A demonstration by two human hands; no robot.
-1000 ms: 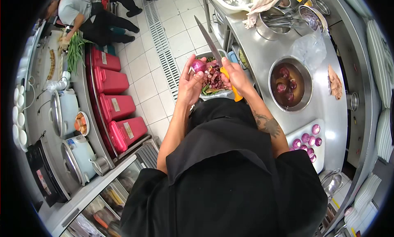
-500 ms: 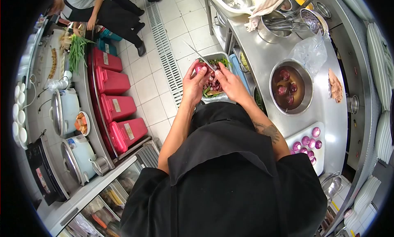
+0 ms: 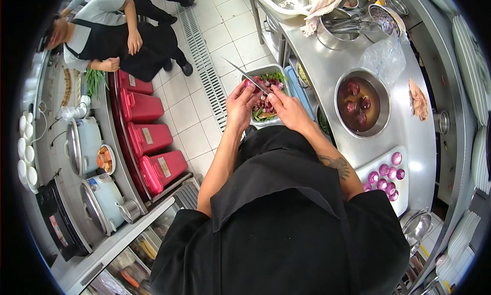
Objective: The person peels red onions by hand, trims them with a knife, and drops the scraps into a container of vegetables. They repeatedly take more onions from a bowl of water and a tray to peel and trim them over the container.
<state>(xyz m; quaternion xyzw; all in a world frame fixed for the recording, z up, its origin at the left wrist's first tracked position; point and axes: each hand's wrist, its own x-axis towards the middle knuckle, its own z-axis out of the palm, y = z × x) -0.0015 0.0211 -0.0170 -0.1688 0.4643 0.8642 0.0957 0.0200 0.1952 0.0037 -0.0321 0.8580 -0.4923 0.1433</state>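
Note:
My left hand (image 3: 241, 104) is closed around a red onion (image 3: 250, 85), above a container of peelings and green scraps (image 3: 264, 122). In my right hand (image 3: 290, 108) is a knife (image 3: 240, 70), its blade pointing up and left across the onion. The blade lies against or very near the onion; exact contact cannot be made out. On the counter to the right, a metal bowl (image 3: 387, 108) holds several red onions in brownish liquid. Several peeled purple onions (image 3: 382, 184) rest on a white board (image 3: 401, 202) nearer my right elbow.
Metal counter (image 3: 327, 65) with a plastic bag (image 3: 382, 60), a pot of utensils (image 3: 335, 38) and a crumpled cloth (image 3: 418, 100). Red bins (image 3: 140, 106) line the left side. A person in a dark apron (image 3: 117, 37) stands at upper left, another person behind.
The person at upper left has moved closer and more upright, and a second person shows more behind. The knife blade has shifted slightly left and down over the onion.

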